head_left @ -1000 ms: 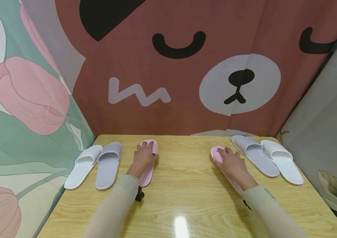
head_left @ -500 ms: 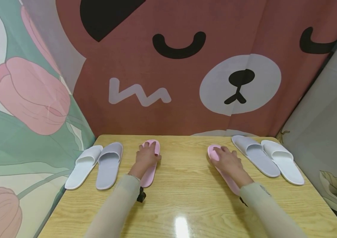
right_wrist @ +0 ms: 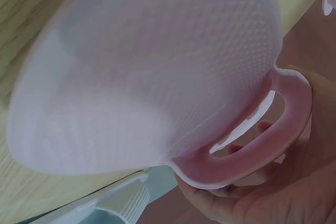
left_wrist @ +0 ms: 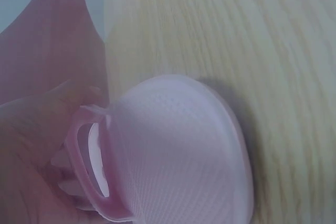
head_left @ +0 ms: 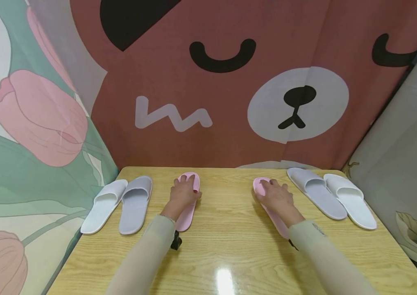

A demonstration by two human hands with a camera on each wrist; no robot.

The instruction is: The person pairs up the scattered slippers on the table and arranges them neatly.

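Two pink slippers are at the wooden table's back half, soles down. My left hand (head_left: 182, 195) grips the left pink slipper (head_left: 185, 221) from above across its strap. In the left wrist view its textured insole (left_wrist: 184, 150) and strap opening show, with fingers wrapped over the strap. Further right, the right pink slipper (head_left: 277, 223) is gripped the same way by my right hand (head_left: 277, 199). The right wrist view shows this slipper's heel end (right_wrist: 142, 82) large, with fingers and thumb around the strap. It slants, toe towards the upper left. Each hand covers most of its strap in the head view.
On the left lie a white slipper (head_left: 99, 215) and a grey slipper (head_left: 132, 214). Another grey slipper (head_left: 324, 200) and white slipper (head_left: 357, 209) lie right of my right hand. A bear-print cloth (head_left: 227, 143) hangs behind the wooden table (head_left: 227, 237).
My right hand has slid the right pink slipper leftward over the table. The left pink slipper has shifted slightly to the right with my left hand. The gap between the pair is smaller.
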